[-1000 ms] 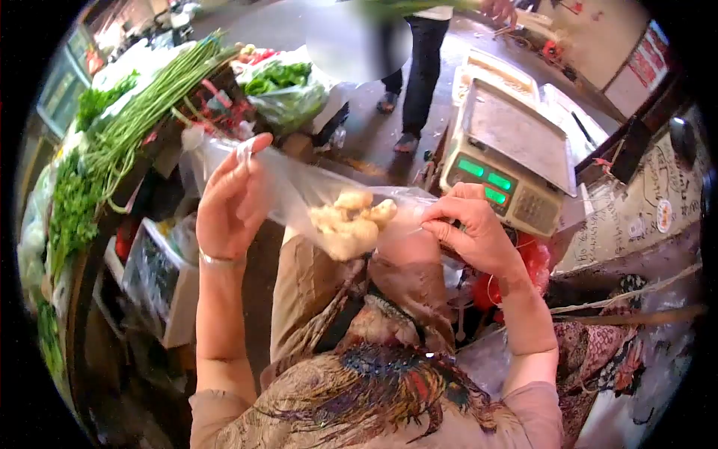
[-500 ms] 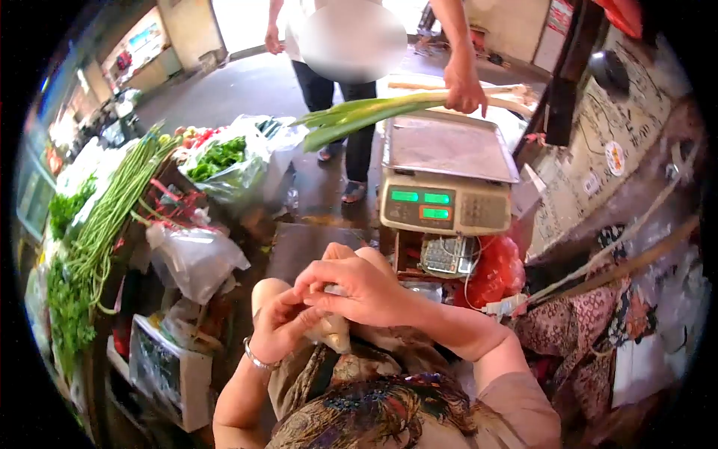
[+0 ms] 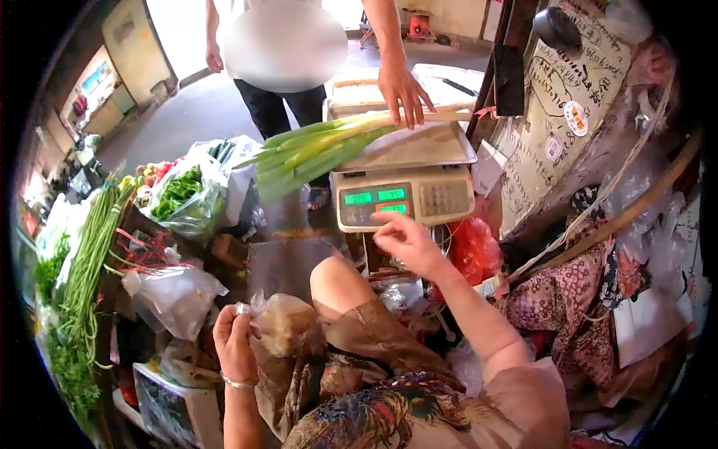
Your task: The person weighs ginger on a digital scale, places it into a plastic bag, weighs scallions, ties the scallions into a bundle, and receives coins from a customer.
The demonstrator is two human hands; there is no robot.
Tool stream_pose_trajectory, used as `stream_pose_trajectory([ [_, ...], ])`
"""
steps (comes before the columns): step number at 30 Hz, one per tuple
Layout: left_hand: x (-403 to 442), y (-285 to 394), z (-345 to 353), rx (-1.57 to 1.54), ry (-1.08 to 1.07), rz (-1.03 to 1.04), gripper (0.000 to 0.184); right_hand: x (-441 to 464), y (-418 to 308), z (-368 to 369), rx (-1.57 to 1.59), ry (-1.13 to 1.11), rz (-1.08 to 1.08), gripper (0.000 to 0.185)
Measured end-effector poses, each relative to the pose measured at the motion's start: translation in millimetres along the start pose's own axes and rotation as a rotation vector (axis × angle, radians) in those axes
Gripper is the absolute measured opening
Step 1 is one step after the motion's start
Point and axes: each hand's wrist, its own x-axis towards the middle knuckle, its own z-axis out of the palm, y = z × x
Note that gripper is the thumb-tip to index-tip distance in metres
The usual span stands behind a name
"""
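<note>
A clear plastic bag [image 3: 283, 318] with something pale inside hangs over my lap. My left hand [image 3: 235, 346] pinches its top edge. At the front of a digital scale [image 3: 441, 200], my right hand [image 3: 410, 243] has its index finger stretched out near the lit green displays and its other fingers partly curled; I see nothing in it. Whether the fingertip touches the scale, I cannot tell. Long leeks [image 3: 321, 146] lie across the scale's pan [image 3: 419, 150], their green ends hanging past the left side. Another person's hand [image 3: 402, 90] is spread just over their white stalks.
Long beans [image 3: 90, 262] and bagged leafy greens [image 3: 179, 191] are piled at the left. A white plastic bag [image 3: 176, 295] hangs below them. Right of the scale are a red plastic bag [image 3: 475, 251] and a board with writing [image 3: 550, 120]. A person [image 3: 280, 112] stands beyond the scale.
My hands were together at the bag; now the right has moved forward to the scale and the left keeps the bag. The leeks, held above the pan before, now rest on it.
</note>
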Motion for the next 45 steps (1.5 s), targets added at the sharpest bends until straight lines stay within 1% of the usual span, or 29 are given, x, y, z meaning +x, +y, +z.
stream_pose_trajectory([
  [1,3,-6,-1,-0.007,0.007,0.019,0.008,-1,8,-12,-0.046,0.054,0.037,0.044],
  [2,9,-15,-4,0.005,0.020,-0.025,0.009,-3,13,-22,-0.045,0.053,0.042,0.044],
  [3,11,-16,-1,0.008,0.021,-0.031,0.009,-4,16,-30,-0.155,0.118,0.100,0.048],
  [4,15,-16,2,-0.001,0.024,-0.121,0.009,-5,20,-37,-0.264,0.183,0.160,0.053],
  [5,17,-18,3,-0.008,0.026,-0.214,0.009,-5,26,-42,-0.259,0.182,0.172,0.053],
  [6,23,-38,2,-0.134,0.053,-0.216,0.010,-6,33,-46,-0.431,0.205,0.156,0.058],
  [7,30,-56,-5,-0.127,0.052,-0.230,0.010,-8,43,-50,-0.604,0.224,0.138,0.063],
  [8,36,-72,-16,-0.177,0.003,-0.233,0.011,-11,59,-53,-0.657,0.227,0.046,0.069],
  [9,40,-82,-21,-0.229,-0.047,-0.234,0.012,-14,57,-51,-0.657,0.226,0.058,0.069],
  [10,43,-91,-24,-0.263,0.007,-0.296,0.013,-18,52,-50,-0.661,0.220,0.110,0.071],
  [12,46,-121,-35,-0.232,-0.039,-0.325,0.013,-22,45,-48,-0.672,0.221,0.188,0.076],
  [13,46,-122,-32,-0.203,-0.083,-0.342,0.012,-24,45,-47,-0.675,0.219,0.198,0.076],
  [14,44,-125,-24,-0.133,-0.040,-0.419,0.011,-27,45,-46,-0.657,0.241,0.207,0.075],
  [15,42,-126,-18,-0.135,-0.041,-0.429,0.011,-29,45,-45,-0.640,0.263,0.216,0.075],
  [17,41,-130,-13,-0.120,-0.035,-0.520,0.009,-34,48,-46,-0.631,0.279,0.203,0.075],
  [18,42,-135,-14,-0.218,-0.052,-0.504,0.008,-36,49,-47,-0.616,0.297,0.183,0.075],
  [21,44,-140,-20,-0.151,-0.035,-0.587,0.007,-34,49,-51,-0.649,0.302,0.225,0.073],
  [22,44,-141,-19,-0.149,-0.036,-0.592,0.007,-32,51,-52,-0.649,0.301,0.230,0.073],
  [24,43,-145,-19,-0.180,-0.031,-0.595,0.007,-26,56,-56,-0.779,0.289,0.208,0.071],
  [28,42,-149,-19,-0.137,-0.024,-0.587,0.007,-21,58,-62,-0.812,0.317,0.159,0.072],
  [30,42,-148,-16,-0.160,-0.048,-0.568,0.006,-20,50,-62,-0.949,0.272,0.204,0.076],
  [31,42,-147,-15,-0.162,-0.048,-0.569,0.006,-21,48,-61,-0.951,0.272,0.203,0.076],
  [33,40,-143,-12,-0.170,-0.045,-0.563,0.005,-28,45,-56,-1.097,0.156,0.268,0.080],
  [34,39,-142,-11,-0.172,-0.044,-0.565,0.005,-33,51,-53,-1.080,0.147,0.262,0.083],
  [37,38,-139,-10,-0.176,-0.039,-0.562,0.005,-40,52,-44,-1.004,0.181,0.285,0.085],
  [38,37,-139,-11,-0.170,-0.046,-0.559,0.005,-40,50,-41,-1.009,0.183,0.341,0.080],
  [39,37,-139,-12,-0.163,-0.054,-0.554,0.005,-40,50,-42,-1.008,0.182,0.342,0.080],
  [41,37,-141,-13,-0.155,-0.051,-0.559,0.005,-37,48,-47,-0.639,0.266,0.344,0.072],
  [45,39,-148,-17,-0.155,-0.084,-0.575,0.006,-30,39,-56,-0.720,0.278,0.328,0.066],
])
